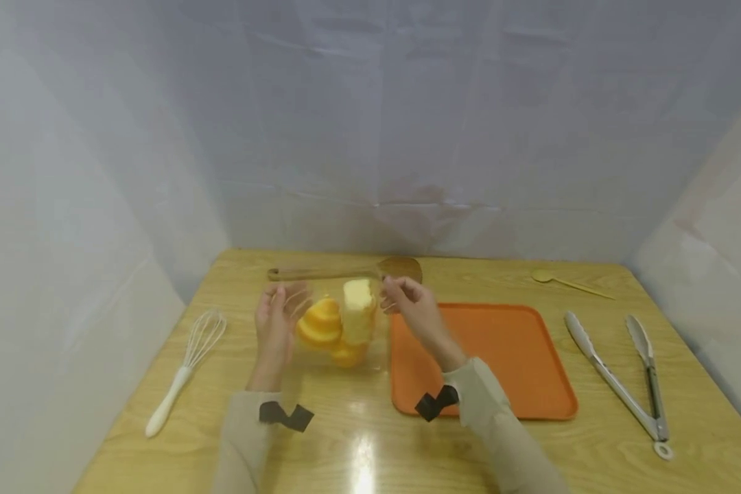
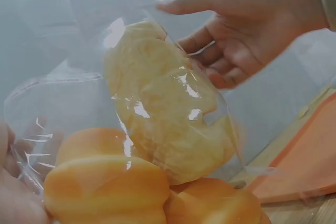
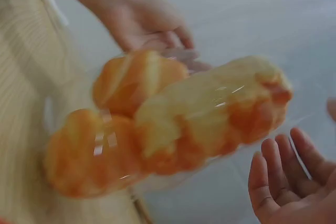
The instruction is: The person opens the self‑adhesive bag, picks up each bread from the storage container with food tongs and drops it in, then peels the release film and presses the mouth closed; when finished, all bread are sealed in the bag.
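1. Pale, creased sheeting (image 1: 370, 123) stands beyond both hands and to either side.
2. The wooden table (image 1: 321, 439) spreads beneath the hands.
3. An orange tray (image 1: 500, 357) lies partly under the right forearm.
4. Tongs (image 1: 614, 381), arms spread, lie well right of the right hand.
5. A clear plastic bag (image 2: 58, 95) is between the hands. It looks limp and slippery; gripping both side edges should serve best.
6. A wooden spatula (image 1: 403, 267) lies just beyond the hands.
7. A whisk (image 1: 185, 370) lies left of the left hand.
8. The left hand (image 1: 274, 329) has fingers behind the plastic; the right hand (image 1: 416, 312) is at the opposite edge, fingers slightly bent. I cannot tell whether either grips.
9. Inside the bag, a pale loaf (image 1: 359, 309) and two orange buns (image 1: 320, 324) are probably light, soft and easily squashed.
10. A yellow spoon (image 1: 545, 277) lies beyond and right of the right hand.
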`<state>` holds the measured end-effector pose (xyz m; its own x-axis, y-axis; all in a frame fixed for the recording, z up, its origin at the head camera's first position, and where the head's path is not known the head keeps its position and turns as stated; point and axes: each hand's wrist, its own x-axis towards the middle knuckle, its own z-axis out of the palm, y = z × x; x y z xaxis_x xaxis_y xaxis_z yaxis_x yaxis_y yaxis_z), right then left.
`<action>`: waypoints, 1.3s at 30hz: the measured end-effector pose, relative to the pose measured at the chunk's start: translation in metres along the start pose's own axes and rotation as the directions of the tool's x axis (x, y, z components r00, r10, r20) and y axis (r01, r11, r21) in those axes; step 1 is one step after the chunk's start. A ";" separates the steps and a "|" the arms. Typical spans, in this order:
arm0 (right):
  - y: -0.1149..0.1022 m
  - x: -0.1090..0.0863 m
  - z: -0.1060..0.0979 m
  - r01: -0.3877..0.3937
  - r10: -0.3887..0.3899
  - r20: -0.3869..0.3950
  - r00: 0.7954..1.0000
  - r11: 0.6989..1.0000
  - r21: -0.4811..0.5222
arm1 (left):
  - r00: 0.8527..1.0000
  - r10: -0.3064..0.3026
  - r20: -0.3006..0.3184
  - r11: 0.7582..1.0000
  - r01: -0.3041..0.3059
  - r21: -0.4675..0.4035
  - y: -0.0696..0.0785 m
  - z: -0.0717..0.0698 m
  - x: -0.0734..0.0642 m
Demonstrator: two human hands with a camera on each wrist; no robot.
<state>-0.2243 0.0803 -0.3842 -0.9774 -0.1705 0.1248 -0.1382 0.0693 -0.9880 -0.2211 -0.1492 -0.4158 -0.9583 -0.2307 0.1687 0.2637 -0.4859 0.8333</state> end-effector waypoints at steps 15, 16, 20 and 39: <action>0.003 -0.009 0.008 0.285 -0.289 -0.025 0.957 0.952 -0.113 | 0.999 0.038 -0.025 0.999 -0.037 0.024 0.007 0.002 0.003; 0.000 -0.009 0.009 0.283 -0.287 -0.016 0.958 0.952 -0.119 | 0.999 0.051 -0.017 0.998 -0.051 0.029 0.008 0.002 0.004; -0.008 -0.008 0.011 0.251 -0.253 -0.031 0.967 0.966 -0.065 | 0.995 0.100 0.006 0.994 -0.100 0.048 0.011 0.003 0.005; 0.017 -0.011 0.022 -0.086 0.119 -0.142 0.983 0.972 0.220 | 0.998 0.062 -0.026 0.997 -0.061 0.053 -0.001 -0.002 0.002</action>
<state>-0.2123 0.0619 -0.4040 -0.9996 -0.0202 0.0179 -0.0150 -0.1344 -0.9908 -0.2234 -0.1509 -0.4175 -0.9368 -0.2825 0.2065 0.3154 -0.4259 0.8480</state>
